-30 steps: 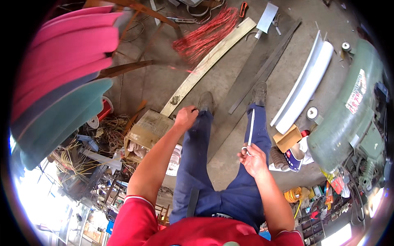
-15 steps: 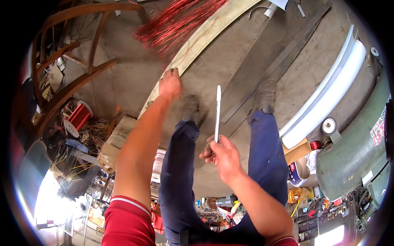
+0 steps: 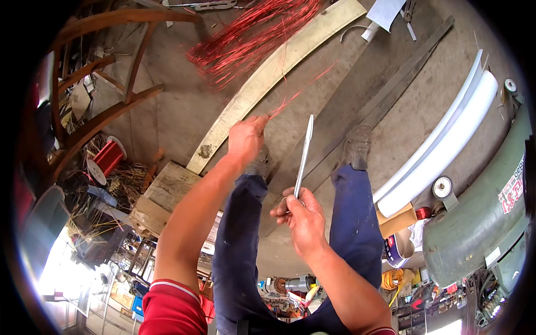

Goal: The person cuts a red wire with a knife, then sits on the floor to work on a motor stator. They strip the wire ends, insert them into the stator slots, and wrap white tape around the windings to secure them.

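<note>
My left hand is closed on a few thin red strands, like wire or cord, which stick out beyond the fingers to the upper right. My right hand grips the lower end of a slim white-and-silver stick-like tool that points away from me and narrows at its tip; its exact kind I cannot make out. A large loose bundle of the same red strands lies on the floor past a long pale board. The left hand hangs above the board's near part.
Dark flat strips lie on the floor beyond my shoes. Long white curved pieces and a green tank stand to the right. At the left are a brown wooden frame, a red spool and a cardboard box.
My left hand has drawn back toward me and right from the bundle, with red strands now showing in it. The tool in my right hand has tilted slightly to the right.
</note>
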Tool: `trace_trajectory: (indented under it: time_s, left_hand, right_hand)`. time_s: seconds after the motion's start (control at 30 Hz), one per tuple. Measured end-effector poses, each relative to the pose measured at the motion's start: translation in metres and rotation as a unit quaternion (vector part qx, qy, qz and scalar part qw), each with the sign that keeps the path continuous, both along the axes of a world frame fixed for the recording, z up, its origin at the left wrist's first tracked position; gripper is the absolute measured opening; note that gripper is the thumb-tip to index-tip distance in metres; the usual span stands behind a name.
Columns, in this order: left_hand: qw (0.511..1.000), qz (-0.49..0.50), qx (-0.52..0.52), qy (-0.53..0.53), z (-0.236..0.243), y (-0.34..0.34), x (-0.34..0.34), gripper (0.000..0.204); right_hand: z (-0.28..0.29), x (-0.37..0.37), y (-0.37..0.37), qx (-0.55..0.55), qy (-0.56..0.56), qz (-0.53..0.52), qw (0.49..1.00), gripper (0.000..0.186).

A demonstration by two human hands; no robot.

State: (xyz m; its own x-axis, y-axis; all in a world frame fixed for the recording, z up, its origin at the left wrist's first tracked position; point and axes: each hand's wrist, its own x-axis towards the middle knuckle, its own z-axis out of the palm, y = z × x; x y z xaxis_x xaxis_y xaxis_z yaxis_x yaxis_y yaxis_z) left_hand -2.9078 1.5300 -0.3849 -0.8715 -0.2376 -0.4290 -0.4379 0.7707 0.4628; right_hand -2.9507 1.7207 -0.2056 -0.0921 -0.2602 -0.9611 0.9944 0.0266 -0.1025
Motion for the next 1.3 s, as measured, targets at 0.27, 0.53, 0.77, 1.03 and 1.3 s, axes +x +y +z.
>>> trace_trajectory:
  time_s: [0.27,0.53,0.77,1.03,1.3]
  left_hand:
    - [0.972,0.148,0.17,0.063,0.086,0.011,-0.029,0.023]
    - [0.98,0.056,0.173,0.086,0.14,0.01,-0.039,0.02]
    - [0.977,-0.099,0.13,0.138,0.165,0.004,-0.031,0.029]
    - [0.966,-0.141,0.154,0.151,0.166,0.008,-0.018,0.03]
    - [0.972,-0.087,0.179,0.125,0.174,0.006,-0.047,0.025]
  right_hand:
    - [-0.003,-0.016,-0.009,0.056,0.061,-0.063,0.995,0.009]
    - [-0.007,-0.034,-0.01,0.05,0.12,-0.12,0.984,0.012]
    - [-0.016,-0.048,-0.008,0.083,0.125,-0.136,0.979,0.017]
    - [-0.024,-0.046,-0.005,0.055,0.126,-0.158,0.978,0.014]
    - [-0.022,-0.047,-0.011,0.063,0.139,-0.157,0.976,0.01]
